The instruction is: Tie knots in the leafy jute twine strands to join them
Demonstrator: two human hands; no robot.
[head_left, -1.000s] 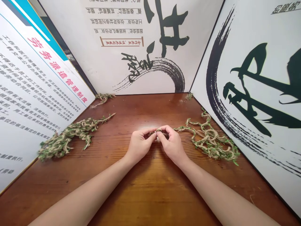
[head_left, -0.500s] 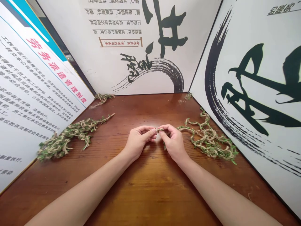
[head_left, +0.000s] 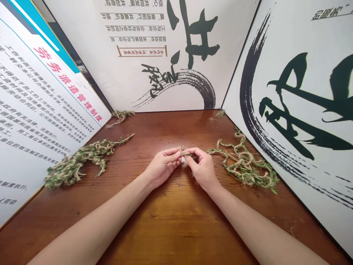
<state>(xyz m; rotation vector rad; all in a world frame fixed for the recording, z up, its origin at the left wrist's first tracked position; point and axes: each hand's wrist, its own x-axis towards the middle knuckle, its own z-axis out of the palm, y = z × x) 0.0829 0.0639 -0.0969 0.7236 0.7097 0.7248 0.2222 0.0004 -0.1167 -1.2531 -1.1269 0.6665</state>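
Over the middle of the table, my left hand (head_left: 164, 166) and my right hand (head_left: 203, 167) nearly meet. Between their fingertips is the end of a twine garland (head_left: 182, 151), tan cord with small green leaves. My left thumb and forefinger pinch its tip, which sticks up a little. My right hand is closed on the same cord just beside it, thumb against forefinger. From behind my right hand the cord runs to a loose, looped heap of leafy twine (head_left: 248, 162) on the right. Part of the held cord is hidden by my fingers.
A bundle of leafy twine (head_left: 79, 162) lies at the left. Smaller scraps of twine (head_left: 121, 116) and green bits (head_left: 220, 113) sit in the back corners. Printed panels stand along the left, back (head_left: 116, 81) and right (head_left: 298, 176) edges of the wooden table (head_left: 171, 228).
More of the cord's end now shows above my left fingertips, bent upward. Both hands have shifted very slightly; the heaps have stayed put.
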